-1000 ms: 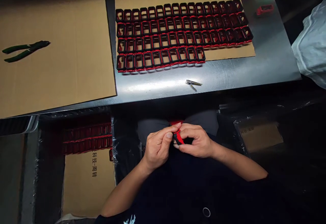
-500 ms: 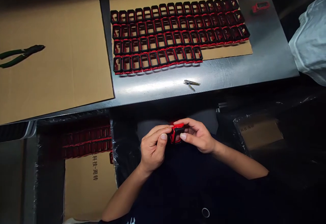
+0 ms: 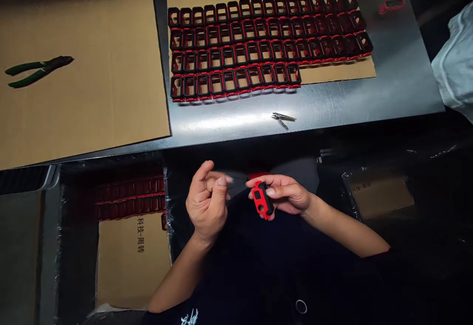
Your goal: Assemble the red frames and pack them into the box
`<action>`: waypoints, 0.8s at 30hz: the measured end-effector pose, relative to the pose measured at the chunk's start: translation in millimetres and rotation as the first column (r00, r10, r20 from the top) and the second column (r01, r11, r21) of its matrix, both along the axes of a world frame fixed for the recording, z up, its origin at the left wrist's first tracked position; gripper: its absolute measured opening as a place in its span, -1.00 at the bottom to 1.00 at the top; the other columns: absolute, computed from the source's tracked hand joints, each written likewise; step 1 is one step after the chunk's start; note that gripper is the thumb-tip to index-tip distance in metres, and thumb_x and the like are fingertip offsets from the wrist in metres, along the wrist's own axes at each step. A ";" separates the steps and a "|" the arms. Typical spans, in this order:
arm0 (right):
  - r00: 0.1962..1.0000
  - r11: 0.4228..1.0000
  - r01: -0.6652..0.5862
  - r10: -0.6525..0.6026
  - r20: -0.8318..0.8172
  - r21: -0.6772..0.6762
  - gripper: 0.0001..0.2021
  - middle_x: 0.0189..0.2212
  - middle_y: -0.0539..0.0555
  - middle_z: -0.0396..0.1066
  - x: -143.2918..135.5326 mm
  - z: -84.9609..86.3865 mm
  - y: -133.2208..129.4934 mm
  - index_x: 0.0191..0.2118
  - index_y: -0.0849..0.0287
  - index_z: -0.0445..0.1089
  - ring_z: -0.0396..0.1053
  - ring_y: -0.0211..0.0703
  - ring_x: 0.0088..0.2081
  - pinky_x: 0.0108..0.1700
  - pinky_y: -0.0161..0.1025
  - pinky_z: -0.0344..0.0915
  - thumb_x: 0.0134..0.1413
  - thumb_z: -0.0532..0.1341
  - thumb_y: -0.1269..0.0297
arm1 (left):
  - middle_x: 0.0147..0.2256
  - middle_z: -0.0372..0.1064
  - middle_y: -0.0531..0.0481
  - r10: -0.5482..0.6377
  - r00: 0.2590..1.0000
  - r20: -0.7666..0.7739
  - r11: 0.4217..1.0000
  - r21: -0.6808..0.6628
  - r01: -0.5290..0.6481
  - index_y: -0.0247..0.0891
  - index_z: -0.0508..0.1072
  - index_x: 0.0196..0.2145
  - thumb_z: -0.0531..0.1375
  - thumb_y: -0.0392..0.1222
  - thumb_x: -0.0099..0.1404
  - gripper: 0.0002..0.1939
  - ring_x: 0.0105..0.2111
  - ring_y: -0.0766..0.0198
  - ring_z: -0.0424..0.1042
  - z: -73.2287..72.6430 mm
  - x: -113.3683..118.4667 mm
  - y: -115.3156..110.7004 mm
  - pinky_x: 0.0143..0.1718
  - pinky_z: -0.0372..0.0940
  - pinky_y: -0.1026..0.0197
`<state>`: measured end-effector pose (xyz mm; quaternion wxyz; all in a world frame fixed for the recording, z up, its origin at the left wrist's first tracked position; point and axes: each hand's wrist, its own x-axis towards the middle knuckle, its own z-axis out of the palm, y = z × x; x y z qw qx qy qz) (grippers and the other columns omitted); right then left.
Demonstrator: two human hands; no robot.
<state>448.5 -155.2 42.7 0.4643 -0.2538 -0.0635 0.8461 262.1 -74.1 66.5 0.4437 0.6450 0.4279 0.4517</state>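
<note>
frame [image 3: 261,200] pinched between right fingers [image 3: 281,190]; left fingers [image 3: 219,193] loosely curled, apart from it.

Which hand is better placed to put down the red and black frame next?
Probably the right hand: it holds the red and black frame between thumb and fingers, while the left hand is apart from it.

Pliers [image 3: 50,65] lie left of 4 frame rows [image 3: 268,41].
</note>
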 end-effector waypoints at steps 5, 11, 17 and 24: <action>1.000 1.000 0.029 -0.029 -0.002 0.009 -0.52 -0.17 0.17 0.60 3.1 -1.1 1.7 0.07 0.24 0.44 0.59 -0.15 -0.42 -0.52 -0.33 0.50 0.00 0.39 0.25 | 0.31 0.19 -0.29 -0.368 0.920 -0.139 0.911 0.143 0.386 -0.08 -0.16 0.45 0.24 -0.05 0.33 -0.10 0.32 -0.08 0.23 11.8 -5.7 3.2 0.27 0.25 -0.21; 0.998 0.999 0.032 -0.032 0.048 0.006 -0.57 -0.19 0.16 0.59 0.9 -3.6 2.7 0.02 0.25 0.48 0.56 -0.17 -0.37 -0.46 -0.33 0.50 0.01 0.38 0.24 | 0.09 0.42 -0.30 -0.407 0.807 -0.427 0.821 0.216 0.529 -0.18 -0.23 0.46 0.38 -0.04 0.17 0.13 0.16 -0.14 0.40 22.8 5.3 -5.9 0.23 0.24 -0.36; 0.973 0.992 0.126 -0.120 0.199 -0.017 -0.56 -0.35 -0.02 0.51 -3.3 2.1 7.7 -0.01 0.20 0.49 0.45 -0.35 -0.52 -0.52 -0.42 0.42 -0.04 0.46 0.20 | 0.03 0.40 -0.27 -0.349 0.738 -0.578 0.800 0.227 0.556 -0.27 -0.10 0.43 0.30 -0.18 0.17 -0.01 0.09 -0.12 0.41 22.4 8.1 -3.3 0.24 0.22 -0.38; 0.783 0.984 0.156 -0.173 0.597 0.080 -0.44 -0.47 -0.19 0.34 -12.6 27.4 13.8 0.02 0.17 0.38 0.43 -0.39 -0.55 -0.52 -0.45 0.39 -0.12 0.53 0.28 | 0.03 0.31 -0.23 -0.494 0.697 -0.520 0.826 -0.029 0.563 -0.18 0.09 0.31 0.29 -0.31 0.13 -0.17 0.03 -0.04 0.39 3.6 6.1 -4.4 0.02 0.45 -0.16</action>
